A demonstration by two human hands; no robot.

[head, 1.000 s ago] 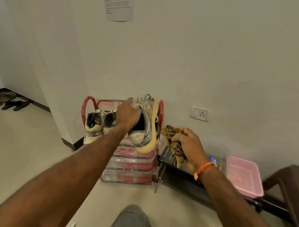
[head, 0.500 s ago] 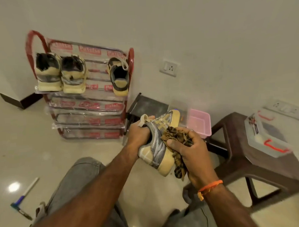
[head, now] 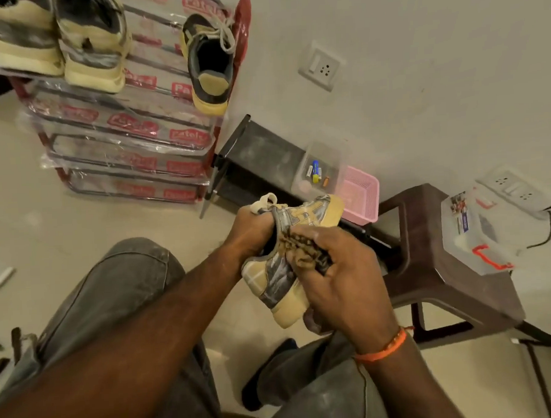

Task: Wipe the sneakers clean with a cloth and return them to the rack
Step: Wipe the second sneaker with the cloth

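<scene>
The sneaker (head: 296,249) is off the rack, held in the air above the person's knees, tipped on its side with its pale sole turned down and to the right and its toe pointing away toward the pink basket (head: 362,195). The left hand (head: 253,230) grips it at the collar, fingers curled into the opening near the lace loop. The right hand (head: 337,269) holds a bunched brown patterned cloth (head: 298,245), pinched under the fingers and pressed against the grey and tan side panel.

By my reading the wiping step is under way on this shoe, at the upper's side. The next move likely calls for strokes along the panel and down over the sole edge, the left hand turning the shoe so the hidden far side comes round. Only then does it go to the rack (head: 131,126), where three other sneakers (head: 93,49) sit on the top shelf; a gap shows between the pair at the left and the single shoe at the right.

Compared with half a second ago, the head has dipped and come closer, so the rack sits higher in view and the shoe larger. The cloth has slid up from the sole edge onto the side panel, and the right hand covers more of the heel end. A second ago the shoe was just being lifted at the rack, the cloth apart from it.
</scene>
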